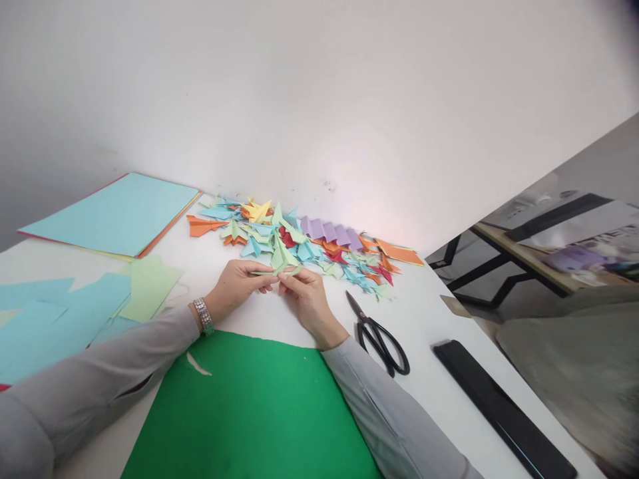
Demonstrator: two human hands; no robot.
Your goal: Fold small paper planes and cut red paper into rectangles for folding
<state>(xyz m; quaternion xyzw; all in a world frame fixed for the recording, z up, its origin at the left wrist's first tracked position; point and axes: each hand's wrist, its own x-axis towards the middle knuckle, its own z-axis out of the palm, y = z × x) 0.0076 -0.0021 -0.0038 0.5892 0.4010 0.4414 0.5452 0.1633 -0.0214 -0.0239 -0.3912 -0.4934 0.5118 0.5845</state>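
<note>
Between my two hands is a small light-green folded paper plane [279, 270], seen nearly edge-on. My left hand [240, 282], with a watch on its wrist, pinches one side of it. The fingers of my right hand [305, 294] pinch the other side, close to the left fingertips. Just beyond them lies a heap of small folded paper planes [259, 229] in blue, green, orange, red and yellow. A purple pleated paper strip [330, 233] rests on that heap. Below my wrists a green sheet [254, 406] covers the near part of the white table.
Black-handled scissors [382, 339] lie right of my right hand, with a long black object [504, 406] farther right. Blue sheets [94, 309] and a light-green piece [152, 289] are at left. A stack of coloured paper [117, 213] lies behind them. Orange paper [399, 253] sits by the wall.
</note>
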